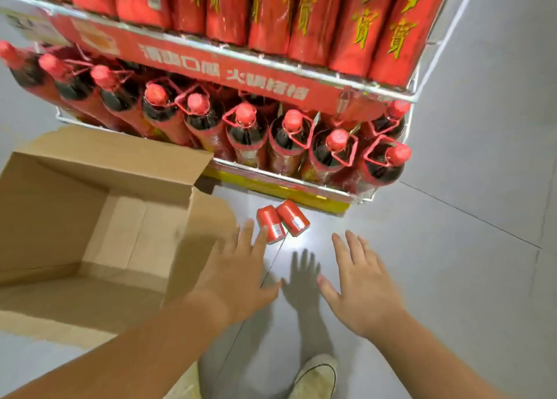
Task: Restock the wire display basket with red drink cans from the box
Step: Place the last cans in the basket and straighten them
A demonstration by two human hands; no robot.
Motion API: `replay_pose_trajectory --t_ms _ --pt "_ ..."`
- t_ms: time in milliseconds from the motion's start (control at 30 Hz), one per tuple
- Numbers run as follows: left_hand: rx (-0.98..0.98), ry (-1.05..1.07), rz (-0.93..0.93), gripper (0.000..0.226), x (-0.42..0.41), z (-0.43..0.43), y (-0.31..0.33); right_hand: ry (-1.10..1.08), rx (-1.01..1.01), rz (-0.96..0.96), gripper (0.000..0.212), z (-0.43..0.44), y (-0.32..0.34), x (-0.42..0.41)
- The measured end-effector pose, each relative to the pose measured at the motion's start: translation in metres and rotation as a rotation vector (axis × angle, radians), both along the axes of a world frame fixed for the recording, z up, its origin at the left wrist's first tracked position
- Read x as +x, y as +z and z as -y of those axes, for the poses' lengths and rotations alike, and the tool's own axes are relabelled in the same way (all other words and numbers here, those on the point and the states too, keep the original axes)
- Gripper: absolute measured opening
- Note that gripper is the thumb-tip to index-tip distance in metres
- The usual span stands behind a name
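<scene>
Head view. We record two red drink cans lying on their sides on the grey floor, just below the frame's centre: the left can and the right can, touching along their lengths.

The left hand sits at 7 o'clock of the cans, palm down, its fingers spread and straight. One fingertip overlaps the near end of the left can; we cannot tell whether it touches. The right hand sits at 4 o'clock of the cans, palm down, its fingers spread, apart from both cans and holding nothing.

At 9 o'clock stands the cardboard box, flaps open, with bare cardboard showing inside. At 12 o'clock stands the wire display basket. Its upper tier carries tall red packs with yellow characters, and its lower tier carries red-capped bottles of dark drink.

At 6 o'clock we note a pale shoe on the floor.
</scene>
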State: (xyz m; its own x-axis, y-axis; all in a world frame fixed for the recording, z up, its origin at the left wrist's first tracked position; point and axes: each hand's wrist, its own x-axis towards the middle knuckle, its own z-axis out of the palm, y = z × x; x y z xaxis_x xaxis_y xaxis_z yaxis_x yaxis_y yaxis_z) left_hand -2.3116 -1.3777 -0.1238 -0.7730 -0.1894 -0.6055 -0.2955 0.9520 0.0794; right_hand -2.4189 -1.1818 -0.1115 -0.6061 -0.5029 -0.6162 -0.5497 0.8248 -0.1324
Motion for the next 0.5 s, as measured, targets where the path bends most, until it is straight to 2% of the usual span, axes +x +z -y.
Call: replay_pose_trajectory --t_ms 167,333,400,500 --pt "0.012 0.094 0.085 0.092 -0.024 0.001 -0.130 0.014 -0.003 0.020 0.080 0.016 -0.122 -0.021" --pt "0.037 0.172 0.068 0.087 -0.047 0.003 -0.234 0.003 -0.063 0.016 0.079 0.035 -0.226 -0.034" --pt "0.082 0.278 0.024 0.082 -0.059 0.000 -0.262 -0.014 -0.086 0.018 0.079 0.045 -0.258 -0.039" --pt "0.193 0.592 -0.079 0.074 -0.080 -0.008 -0.294 -0.066 -0.147 -0.004 0.075 0.061 -0.299 -0.050"
